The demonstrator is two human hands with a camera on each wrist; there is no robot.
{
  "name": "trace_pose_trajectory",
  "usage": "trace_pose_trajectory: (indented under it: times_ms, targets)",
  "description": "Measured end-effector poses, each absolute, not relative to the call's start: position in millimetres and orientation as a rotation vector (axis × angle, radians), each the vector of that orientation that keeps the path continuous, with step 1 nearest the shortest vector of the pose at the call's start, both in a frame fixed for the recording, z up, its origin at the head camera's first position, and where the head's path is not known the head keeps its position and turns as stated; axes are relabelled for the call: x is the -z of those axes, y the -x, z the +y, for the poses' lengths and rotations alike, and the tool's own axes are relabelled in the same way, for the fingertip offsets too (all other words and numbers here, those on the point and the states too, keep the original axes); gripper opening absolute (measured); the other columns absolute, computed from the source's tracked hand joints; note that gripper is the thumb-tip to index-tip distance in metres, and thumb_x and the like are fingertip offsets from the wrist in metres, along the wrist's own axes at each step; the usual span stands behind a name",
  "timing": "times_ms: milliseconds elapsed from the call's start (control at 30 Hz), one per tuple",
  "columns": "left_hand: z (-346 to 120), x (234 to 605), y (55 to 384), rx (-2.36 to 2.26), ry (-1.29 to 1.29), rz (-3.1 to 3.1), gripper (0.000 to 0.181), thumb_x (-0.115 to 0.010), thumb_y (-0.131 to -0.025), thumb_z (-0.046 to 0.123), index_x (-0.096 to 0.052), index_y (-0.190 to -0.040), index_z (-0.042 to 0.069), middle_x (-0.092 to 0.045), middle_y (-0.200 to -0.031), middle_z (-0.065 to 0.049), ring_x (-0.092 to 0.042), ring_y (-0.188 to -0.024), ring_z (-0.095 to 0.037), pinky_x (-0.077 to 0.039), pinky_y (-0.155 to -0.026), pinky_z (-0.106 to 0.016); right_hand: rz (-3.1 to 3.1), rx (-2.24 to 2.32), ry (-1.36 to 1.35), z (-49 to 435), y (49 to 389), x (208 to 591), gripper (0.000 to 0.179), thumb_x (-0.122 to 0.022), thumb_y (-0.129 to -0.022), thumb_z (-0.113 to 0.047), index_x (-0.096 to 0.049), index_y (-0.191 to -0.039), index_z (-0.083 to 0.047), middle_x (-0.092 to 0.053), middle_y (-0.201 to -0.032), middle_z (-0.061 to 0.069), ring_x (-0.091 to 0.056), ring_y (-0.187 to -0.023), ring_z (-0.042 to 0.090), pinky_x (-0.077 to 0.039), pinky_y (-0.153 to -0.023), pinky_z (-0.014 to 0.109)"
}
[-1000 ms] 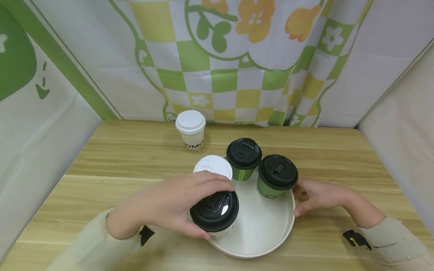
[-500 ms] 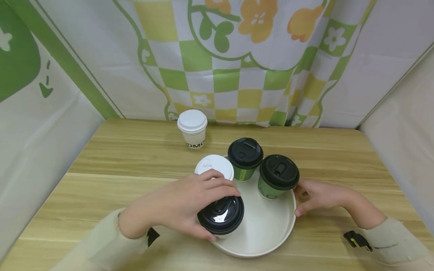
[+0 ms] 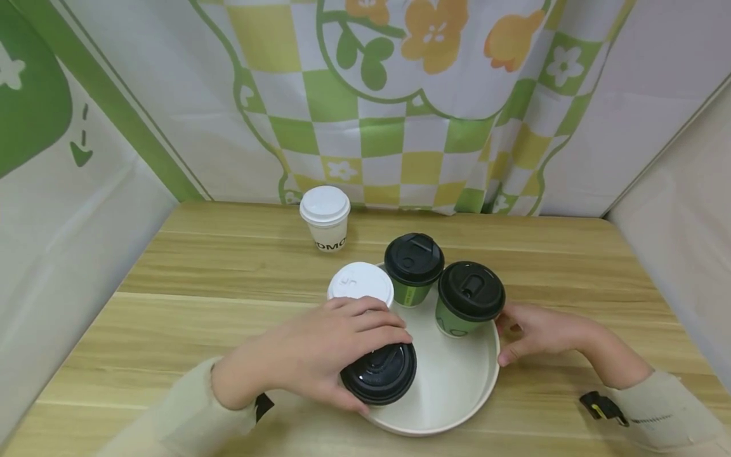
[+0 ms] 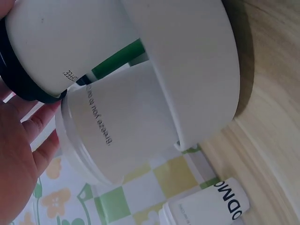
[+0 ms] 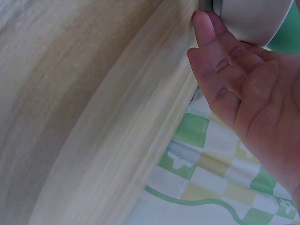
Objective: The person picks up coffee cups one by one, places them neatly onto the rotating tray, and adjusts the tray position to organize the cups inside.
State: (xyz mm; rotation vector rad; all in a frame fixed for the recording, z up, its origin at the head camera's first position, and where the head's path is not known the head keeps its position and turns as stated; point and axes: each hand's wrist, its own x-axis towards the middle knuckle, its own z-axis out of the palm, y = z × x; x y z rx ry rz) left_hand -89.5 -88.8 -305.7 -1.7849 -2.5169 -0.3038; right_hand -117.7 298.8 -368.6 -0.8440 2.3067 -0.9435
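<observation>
My left hand [image 3: 320, 355] holds a white paper cup with a black lid [image 3: 384, 379], its fingers and thumb around the lid. This cup is over the left front part of a round, cream tray [image 3: 442, 387]. Just behind it, a white-lidded paper cup [image 3: 361, 281] is partly covered by my fingers. Two green cups with black lids stand in the tray too, one at the back [image 3: 414, 259] and one at the right [image 3: 471, 291]. My right hand [image 3: 539, 331] touches the tray's right side with extended, slightly bent fingers, also seen in the right wrist view.
Behind the tray, another white lidded cup [image 3: 324, 219] with black lettering stands on the wooden table [image 3: 188, 273]. A checked, flowered curtain [image 3: 379, 136] hangs along the table's back edge, and pale fabric walls rise at both sides.
My left hand has shifted right and slightly toward me with the black-lidded cup, farther over the tray. The right hand and the other cups stay in place.
</observation>
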Motion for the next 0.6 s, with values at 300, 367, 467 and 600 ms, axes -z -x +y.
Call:
trace_pose_trajectory:
  times_ms: [300, 367, 467, 600]
  targets:
    - [-86.5, 308.7, 89.1, 0.294, 1.777, -2.547, 0.095, -0.08, -0.067, 0.064, -0.046, -0.145, 0.024, -0.051, -0.144, 0.006, -0.041, -0.138, -0.019, -0.04, -0.11, -0.054, 2.298, 0.953, 0.842, 298.9, 118.1, 368.5, 0.08, -0.084, -0.078, -0.024, -0.039, -0.138, 0.006, -0.059, -0.115, 0.01, -0.056, -0.1, 0.01, -0.052, -0.087, 0.06]
    - [-86.8, 308.6, 89.2, 0.297, 1.78, -2.555, 0.095, -0.079, -0.068, 0.064, -0.044, -0.147, 0.024, -0.05, -0.146, 0.005, -0.04, -0.14, -0.019, -0.039, -0.11, -0.056, 2.302, 0.949, 0.846, 299.1, 118.1, 368.7, 0.079, -0.084, -0.078, -0.024, -0.04, -0.137, 0.006, -0.059, -0.113, 0.009, -0.056, -0.1, 0.01, -0.052, -0.087, 0.06]
    - [-87.4, 308.6, 89.4, 0.301, 1.786, -2.565, 0.097, -0.077, -0.069, 0.067, -0.041, -0.149, 0.025, -0.046, -0.15, 0.004, -0.038, -0.142, -0.02, -0.038, -0.111, -0.059, 2.313, 0.939, 0.849, 299.1, 118.3, 368.8, 0.078, -0.084, -0.078, -0.025, -0.04, -0.136, 0.006, -0.059, -0.111, 0.007, -0.056, -0.099, 0.009, -0.052, -0.087, 0.057]
    - [-88.1, 308.7, 89.8, 0.307, 1.788, -2.568, 0.1, -0.073, -0.07, 0.072, -0.039, -0.151, 0.025, -0.042, -0.154, 0.004, -0.034, -0.146, -0.02, -0.036, -0.112, -0.06, 2.317, 0.938, 0.852, 299.2, 118.3, 369.3, 0.078, -0.084, -0.078, -0.025, -0.041, -0.135, 0.005, -0.059, -0.109, 0.006, -0.056, -0.098, 0.009, -0.053, -0.086, 0.056]
